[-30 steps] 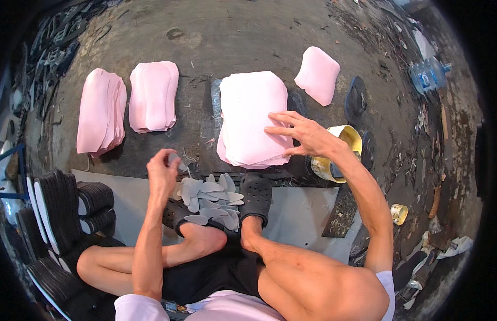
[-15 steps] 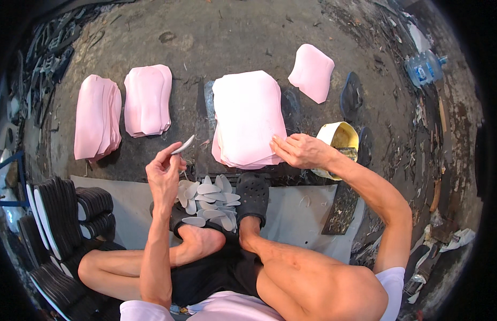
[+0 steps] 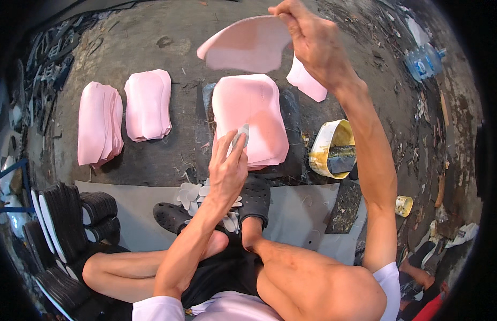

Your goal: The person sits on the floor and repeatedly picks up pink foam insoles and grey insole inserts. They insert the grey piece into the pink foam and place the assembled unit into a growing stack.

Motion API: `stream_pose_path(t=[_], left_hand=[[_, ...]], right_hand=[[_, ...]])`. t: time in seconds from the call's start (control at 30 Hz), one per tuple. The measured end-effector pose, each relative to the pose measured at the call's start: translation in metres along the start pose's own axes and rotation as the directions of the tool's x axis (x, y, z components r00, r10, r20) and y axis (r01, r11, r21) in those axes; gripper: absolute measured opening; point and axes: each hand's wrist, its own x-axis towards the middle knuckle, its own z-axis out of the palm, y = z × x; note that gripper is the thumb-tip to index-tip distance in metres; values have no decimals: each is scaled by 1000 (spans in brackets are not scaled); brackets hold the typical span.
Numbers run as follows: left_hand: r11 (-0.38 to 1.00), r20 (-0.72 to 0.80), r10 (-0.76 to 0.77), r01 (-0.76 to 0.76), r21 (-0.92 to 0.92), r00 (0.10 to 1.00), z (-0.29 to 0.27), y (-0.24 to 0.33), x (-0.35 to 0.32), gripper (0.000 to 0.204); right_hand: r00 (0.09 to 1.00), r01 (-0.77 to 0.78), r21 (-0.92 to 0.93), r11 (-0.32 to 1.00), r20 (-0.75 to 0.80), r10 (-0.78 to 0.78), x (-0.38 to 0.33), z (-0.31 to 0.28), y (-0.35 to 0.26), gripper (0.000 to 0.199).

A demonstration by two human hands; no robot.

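In my right hand (image 3: 315, 45), raised high at the far side, the fingers pinch the edge of a pink sheet (image 3: 248, 45), which hangs curved to the left. Below it lies a thick stack of similar pink sheets (image 3: 243, 99). My left hand (image 3: 227, 168) is over the near part of that stack, with a small grey oval pad (image 3: 242, 134) between its fingers. Partly hidden by my left forearm, a heap of grey pads (image 3: 189, 193) lies between my feet. Another pink sheet (image 3: 304, 83) on the ground is partly covered by my right hand.
Two more pink stacks (image 3: 98, 125) (image 3: 148, 104) stand at the left. A cut yellow-white container (image 3: 319, 147) with a dark block inside is at the right. Black soles (image 3: 58, 219) pile up beside my left knee. A clear blue bottle (image 3: 424, 65) lies far right.
My right hand has gone up and away from the stack, lifting a pink sheet. My left hand has moved right with the grey pad, from above the heap to the stack.
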Motion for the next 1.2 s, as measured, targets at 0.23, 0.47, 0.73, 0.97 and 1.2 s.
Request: stream_pose_path(t=[0.23, 0.47, 0.73, 0.97, 1.2], left_hand=[[995, 103, -54, 45, 89, 993, 39, -8, -28, 45], [993, 148, -110, 105, 46, 983, 27, -24, -30, 33], [985, 120, -168, 171, -16, 979, 24, -16, -27, 27], [982, 140, -183, 189, -26, 973, 21, -16, -24, 32], [955, 212, -264, 286, -79, 941, 15, -11, -18, 44]], right_hand=[[966, 169, -82, 982, 210, -148, -138, 33, -80, 45], [907, -362, 289, 886, 331, 262, -209, 89, -76, 29], [851, -365, 211, 907, 470, 233, -195, 72, -76, 43], [881, -167, -38, 985, 444, 166, -204, 86, -83, 41], [851, -465, 191, 864, 367, 376, -134, 48, -73, 22]])
